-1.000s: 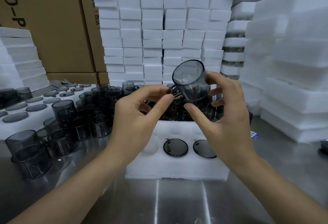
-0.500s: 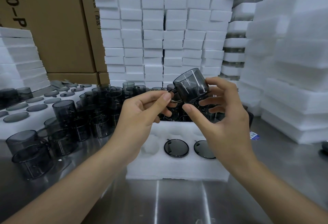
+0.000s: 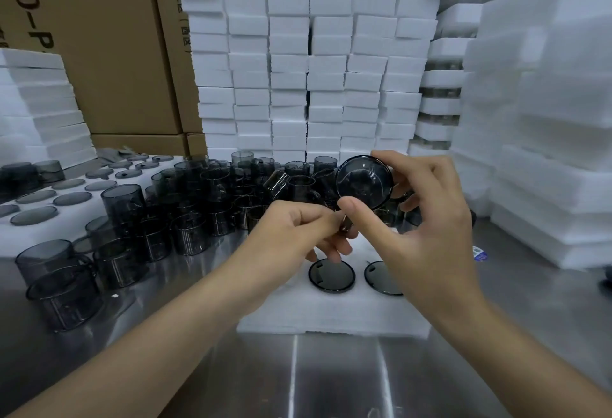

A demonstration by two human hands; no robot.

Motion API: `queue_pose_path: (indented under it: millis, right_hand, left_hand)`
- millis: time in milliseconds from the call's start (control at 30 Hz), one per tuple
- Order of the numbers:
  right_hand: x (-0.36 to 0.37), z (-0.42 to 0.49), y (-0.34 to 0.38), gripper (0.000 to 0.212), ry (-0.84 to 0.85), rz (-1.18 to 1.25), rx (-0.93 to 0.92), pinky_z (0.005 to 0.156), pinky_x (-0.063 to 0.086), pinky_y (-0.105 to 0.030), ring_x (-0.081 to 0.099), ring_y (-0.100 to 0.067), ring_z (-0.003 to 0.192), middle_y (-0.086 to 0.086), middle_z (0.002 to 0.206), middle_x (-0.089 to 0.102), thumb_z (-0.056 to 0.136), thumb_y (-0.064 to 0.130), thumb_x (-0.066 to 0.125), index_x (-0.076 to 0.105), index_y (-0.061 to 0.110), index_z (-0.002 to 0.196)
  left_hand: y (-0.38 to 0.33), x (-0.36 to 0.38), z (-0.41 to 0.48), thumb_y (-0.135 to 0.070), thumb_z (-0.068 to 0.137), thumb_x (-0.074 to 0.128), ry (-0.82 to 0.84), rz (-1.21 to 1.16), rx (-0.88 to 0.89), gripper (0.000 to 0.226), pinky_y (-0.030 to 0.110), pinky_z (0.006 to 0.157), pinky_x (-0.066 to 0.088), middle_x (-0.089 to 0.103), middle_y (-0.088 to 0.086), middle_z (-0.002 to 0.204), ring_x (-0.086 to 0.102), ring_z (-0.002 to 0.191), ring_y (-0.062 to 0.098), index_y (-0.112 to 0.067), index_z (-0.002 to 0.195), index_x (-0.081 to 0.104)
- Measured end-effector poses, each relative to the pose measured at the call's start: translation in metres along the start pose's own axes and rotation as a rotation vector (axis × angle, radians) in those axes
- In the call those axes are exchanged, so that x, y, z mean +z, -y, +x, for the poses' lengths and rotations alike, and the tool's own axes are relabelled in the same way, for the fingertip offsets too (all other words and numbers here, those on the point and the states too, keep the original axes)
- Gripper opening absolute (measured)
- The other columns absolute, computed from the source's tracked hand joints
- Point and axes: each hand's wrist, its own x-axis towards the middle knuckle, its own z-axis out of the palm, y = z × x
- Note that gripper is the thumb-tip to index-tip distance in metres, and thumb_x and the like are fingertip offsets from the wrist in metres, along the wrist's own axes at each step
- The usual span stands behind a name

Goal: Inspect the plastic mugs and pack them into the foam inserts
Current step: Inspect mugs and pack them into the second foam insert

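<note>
Here the right hand [image 3: 427, 219] held a smoky plastic mug [image 3: 364, 182] above the foam insert [image 3: 331, 311], thumb and fingers closed around its wall, its round end turned toward the camera. The left hand [image 3: 298, 232] met it from below, fingertips pinched together at the mug's handle [image 3: 344, 223]. The insert lay flat on the steel table [image 3: 331, 378], and two dark mugs already sat sunk in its pockets: one [image 3: 331, 276] just below the left hand, another [image 3: 382, 278] beside it, partly hidden by the right wrist. To the left stood a crowd of loose mugs [image 3: 185, 212] on the table. A filled foam tray [image 3: 66, 199] lay further left. Behind rose a wall of stacked foam blocks [image 3: 298, 63], with cardboard boxes [image 3: 99, 36] behind that.
</note>
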Motion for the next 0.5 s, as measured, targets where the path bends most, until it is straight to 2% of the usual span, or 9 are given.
queue_pose_path:
  millis: [133,233,367,500]
  right_hand:
    - [0.0005,-0.0002,0.002,0.055,0.004,0.004,-0.003,0.093,0.041,-0.009,0.058,-0.001,0.105,0.016,0.111,0.052,0.082,0.041,0.088,0.071,0.025,0.132]
    - [-0.0001,-0.0003,0.0011,0.06,0.023,-0.015,-0.013,0.093,0.041,-0.009,0.058,-0.003,0.105,0.01,0.112,0.053,0.081,0.039,0.093,0.069,0.023,0.134]
    - [-0.0001,0.0003,-0.0003,0.062,0.032,-0.015,0.001,0.092,0.044,-0.012,0.061,-0.007,0.107,0.008,0.117,0.059,0.08,0.04,0.092,0.065,0.024,0.133]
    - [0.0012,-0.0004,-0.002,0.06,0.079,0.069,0.138,0.088,0.051,-0.02,0.069,-0.012,0.105,0.016,0.112,0.067,0.077,0.038,0.094,0.057,0.035,0.124]
  left_hand:
    - [0.0016,-0.001,0.0016,-0.048,0.095,0.061,-0.004,-0.04,-0.001,0.033,0.029,0.072,0.047,0.08,0.001,0.083,0.07,0.072,0.01,-0.026,0.083,0.083]
    - [0.0024,-0.0033,0.0029,-0.043,0.095,0.063,-0.039,-0.045,0.012,0.03,0.028,0.071,0.048,0.079,0.0,0.081,0.07,0.072,0.01,-0.024,0.083,0.084]
    - [0.0055,-0.004,0.005,-0.034,0.103,0.069,-0.173,-0.056,0.06,0.028,0.029,0.07,0.047,0.076,-0.003,0.077,0.067,0.07,0.009,-0.024,0.081,0.083]
    - [0.0063,-0.0073,0.007,-0.041,0.097,0.075,-0.331,-0.167,0.138,0.022,0.022,0.064,0.046,0.071,-0.006,0.074,0.061,0.066,0.009,-0.025,0.084,0.083]
